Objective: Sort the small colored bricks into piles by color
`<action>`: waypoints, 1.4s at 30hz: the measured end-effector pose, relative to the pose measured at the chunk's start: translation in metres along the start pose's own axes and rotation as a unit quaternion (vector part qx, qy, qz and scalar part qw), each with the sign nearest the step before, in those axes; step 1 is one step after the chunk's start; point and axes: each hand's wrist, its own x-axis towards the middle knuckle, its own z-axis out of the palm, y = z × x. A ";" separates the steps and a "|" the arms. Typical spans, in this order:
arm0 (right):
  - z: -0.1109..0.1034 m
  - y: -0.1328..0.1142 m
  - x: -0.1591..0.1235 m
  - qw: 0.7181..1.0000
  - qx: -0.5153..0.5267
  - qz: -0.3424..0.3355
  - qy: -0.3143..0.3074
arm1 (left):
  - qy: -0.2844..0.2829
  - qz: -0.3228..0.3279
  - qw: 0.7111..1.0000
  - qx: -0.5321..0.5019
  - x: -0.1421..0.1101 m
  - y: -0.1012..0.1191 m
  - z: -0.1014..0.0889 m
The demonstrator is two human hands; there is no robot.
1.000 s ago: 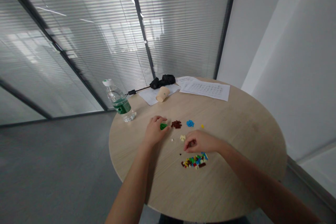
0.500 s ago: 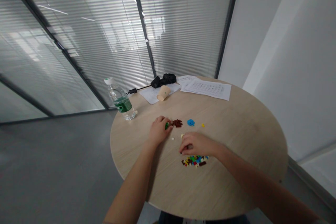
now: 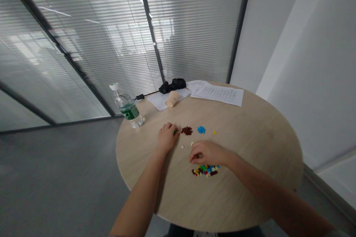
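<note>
On a round wooden table (image 3: 250, 163), my left hand (image 3: 167, 137) rests curled over a small heap of green bricks (image 3: 175, 132), which barely shows at its fingertips. My right hand (image 3: 206, 152) lies with fingers bent down just above a mixed pile of small coloured bricks (image 3: 205, 170); what its fingertips hold is hidden. Sorted heaps lie beyond: brown bricks (image 3: 187, 130), blue bricks (image 3: 201, 130), one yellow brick (image 3: 214, 132). A cream brick (image 3: 182, 147) lies between my hands.
A water bottle (image 3: 126, 107) stands at the table's left edge. At the far side lie a tipped paper cup (image 3: 172, 99), printed sheets (image 3: 219, 93) and a black object with a cable (image 3: 172, 84). Glass walls with blinds stand behind.
My right hand slid left and nearer, covering the cream bricks and reaching the mixed pile's upper edge. My left hand closed further over the green bricks.
</note>
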 end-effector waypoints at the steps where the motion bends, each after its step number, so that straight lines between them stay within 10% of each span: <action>1: 0.000 -0.001 0.000 1.000 -0.005 0.005 0.001 | -0.001 -0.001 1.000 0.000 0.000 0.000 0.000; 15: -0.039 0.016 -0.015 0.978 -0.071 0.179 0.081 | -0.002 -0.017 1.000 0.015 0.000 0.001 -0.002; 30: -0.045 0.020 -0.017 0.972 -0.025 0.209 0.104 | 0.037 -0.021 0.999 -0.025 -0.003 0.003 -0.008; 42: -0.030 0.006 -0.018 0.974 0.174 0.111 -0.097 | 0.117 0.007 0.981 -0.156 -0.001 0.006 -0.009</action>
